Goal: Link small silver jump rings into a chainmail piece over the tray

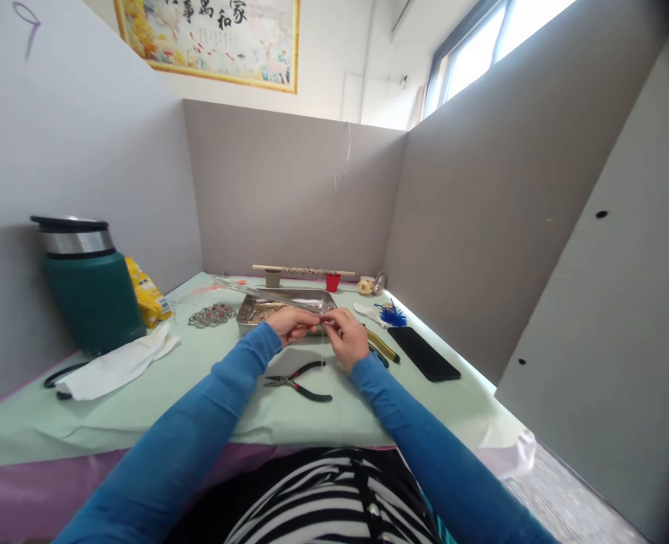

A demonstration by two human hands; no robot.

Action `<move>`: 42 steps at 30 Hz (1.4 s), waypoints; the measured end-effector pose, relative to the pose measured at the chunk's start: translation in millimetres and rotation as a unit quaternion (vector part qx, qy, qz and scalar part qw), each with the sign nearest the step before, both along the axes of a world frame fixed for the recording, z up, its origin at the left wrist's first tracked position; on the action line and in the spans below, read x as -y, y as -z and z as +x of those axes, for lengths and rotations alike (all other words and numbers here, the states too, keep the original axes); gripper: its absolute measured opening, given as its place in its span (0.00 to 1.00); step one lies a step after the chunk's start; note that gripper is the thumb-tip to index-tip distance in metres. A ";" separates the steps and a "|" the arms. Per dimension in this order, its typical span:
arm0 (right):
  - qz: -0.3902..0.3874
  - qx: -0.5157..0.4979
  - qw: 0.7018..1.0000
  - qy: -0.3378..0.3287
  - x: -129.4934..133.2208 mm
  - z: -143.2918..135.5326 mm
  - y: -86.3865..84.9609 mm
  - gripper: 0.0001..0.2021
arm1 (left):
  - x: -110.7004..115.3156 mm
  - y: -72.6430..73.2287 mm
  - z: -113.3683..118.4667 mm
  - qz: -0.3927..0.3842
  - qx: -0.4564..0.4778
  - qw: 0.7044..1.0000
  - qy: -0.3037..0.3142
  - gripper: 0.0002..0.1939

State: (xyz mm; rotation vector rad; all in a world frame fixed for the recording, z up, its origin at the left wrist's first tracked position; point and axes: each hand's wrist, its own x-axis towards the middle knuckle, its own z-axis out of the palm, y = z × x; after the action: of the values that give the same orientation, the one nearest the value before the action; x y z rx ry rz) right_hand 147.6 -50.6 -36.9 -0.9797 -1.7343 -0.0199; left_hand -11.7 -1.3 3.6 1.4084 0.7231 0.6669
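Observation:
Above the front of the metal tray, my left hand [294,325] and my right hand [346,338] meet fingertip to fingertip, both closed in a pinch. Between them is something small, mostly hidden by the fingers. A thin pale strand [322,349] hangs from where they meet. Below lies a pair of pliers [296,381] with black and red handles, its jaws pointing left. The metal tray [244,311] holds small gold-coloured pieces, and a bundle of thin silver wires [266,291] lies across it. Yellow-handled pliers [384,346] are partly behind my right hand.
On the left stand a green bottle [94,295] and a yellow packet [146,293], with white cloth [122,363] in front. Beaded silver pieces [213,315] lie left of the tray. Rightward are a blue tassel [392,313] and black phone [423,353]. A red cup [333,282] stands behind.

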 end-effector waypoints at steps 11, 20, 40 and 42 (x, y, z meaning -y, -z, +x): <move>0.018 0.027 0.999 0.022 -4.0 1.6 1.6 0.07 | 5.6 -2.2 0.2 -0.004 -0.034 0.999 -0.004 0.16; -0.125 -0.087 0.988 0.002 -10.8 0.8 4.1 0.03 | 8.5 -1.2 1.3 0.103 -0.096 0.990 0.007 0.22; -0.228 -0.163 0.953 -0.116 -6.8 -2.2 -0.5 0.06 | 11.4 -2.0 5.4 0.548 -0.267 0.770 -0.186 0.14; -0.250 -0.188 0.940 -0.139 -5.8 -2.5 -2.5 0.08 | 13.8 -4.0 5.5 0.551 -0.262 0.772 -0.179 0.12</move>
State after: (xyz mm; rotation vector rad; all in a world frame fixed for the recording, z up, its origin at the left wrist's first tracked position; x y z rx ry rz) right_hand 145.1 -44.8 -34.4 -1.0039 -1.5268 0.7768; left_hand -6.1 -15.1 7.6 2.6558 1.1310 1.1032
